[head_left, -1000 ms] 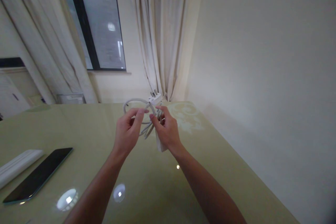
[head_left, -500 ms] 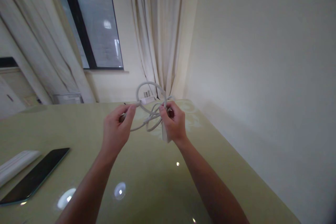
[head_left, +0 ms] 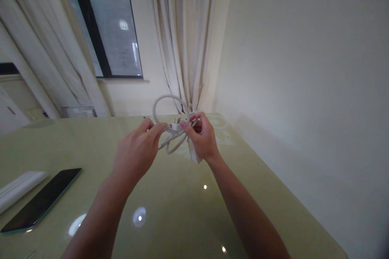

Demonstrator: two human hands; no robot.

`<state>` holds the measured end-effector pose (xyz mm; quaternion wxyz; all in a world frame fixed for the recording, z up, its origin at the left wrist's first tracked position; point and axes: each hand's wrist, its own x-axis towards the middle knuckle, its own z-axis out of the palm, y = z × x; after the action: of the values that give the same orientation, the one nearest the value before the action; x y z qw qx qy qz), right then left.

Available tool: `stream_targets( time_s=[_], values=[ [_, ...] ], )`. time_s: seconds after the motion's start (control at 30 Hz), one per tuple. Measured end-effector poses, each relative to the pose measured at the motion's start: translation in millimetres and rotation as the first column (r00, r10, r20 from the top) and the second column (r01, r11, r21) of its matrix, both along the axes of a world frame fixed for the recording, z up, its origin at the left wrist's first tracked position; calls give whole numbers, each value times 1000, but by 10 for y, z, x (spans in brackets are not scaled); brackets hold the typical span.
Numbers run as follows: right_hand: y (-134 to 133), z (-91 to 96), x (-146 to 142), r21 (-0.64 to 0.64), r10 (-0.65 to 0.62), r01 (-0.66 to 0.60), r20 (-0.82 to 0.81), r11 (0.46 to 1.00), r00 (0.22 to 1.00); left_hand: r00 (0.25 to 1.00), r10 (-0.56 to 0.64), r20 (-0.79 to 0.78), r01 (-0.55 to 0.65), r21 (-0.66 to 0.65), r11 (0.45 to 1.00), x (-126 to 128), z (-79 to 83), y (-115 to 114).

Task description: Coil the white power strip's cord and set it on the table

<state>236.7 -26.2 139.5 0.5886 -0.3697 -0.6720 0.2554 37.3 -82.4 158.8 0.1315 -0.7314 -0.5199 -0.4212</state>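
A white power cord [head_left: 170,96] hangs in loose loops between my two hands above the table. At its end is a white plug [head_left: 175,126] with metal prongs pointing up. My left hand [head_left: 138,149] pinches the cord right beside the plug. My right hand [head_left: 203,135] is closed around the bunched loops, its thumb near the plug's other side. Below the right palm a white block-like piece [head_left: 193,151] sticks out; the hand hides most of it, and I cannot tell whether it is joined to the cord.
On the left of the glossy green table [head_left: 170,210] lie a dark flat phone-like slab [head_left: 42,200] and a long white object [head_left: 21,188]. A wall [head_left: 288,89] runs along the right edge. Curtains [head_left: 182,36] and a window [head_left: 112,20] stand behind.
My left hand has moved right, carrying the plug end toward my right hand and the bunched loops. The right hand has stayed nearly in place, still gripping the cord.
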Motion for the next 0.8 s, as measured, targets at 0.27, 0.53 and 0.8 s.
stream_targets(
  time_s=[0.27,0.53,0.8],
  values=[
    [-177,165,26,63,41,-51,153,997,987,969,2,-249,-7,-20,1000,140,-18,-53],
    [14,157,215,-27,102,-99,146,995,984,901,-147,-408,122,-86,989,221,-123,84],
    [206,72,377,-206,230,-214,57,955,971,937,-320,-143,320,-24,947,196,-313,206]
  ],
)
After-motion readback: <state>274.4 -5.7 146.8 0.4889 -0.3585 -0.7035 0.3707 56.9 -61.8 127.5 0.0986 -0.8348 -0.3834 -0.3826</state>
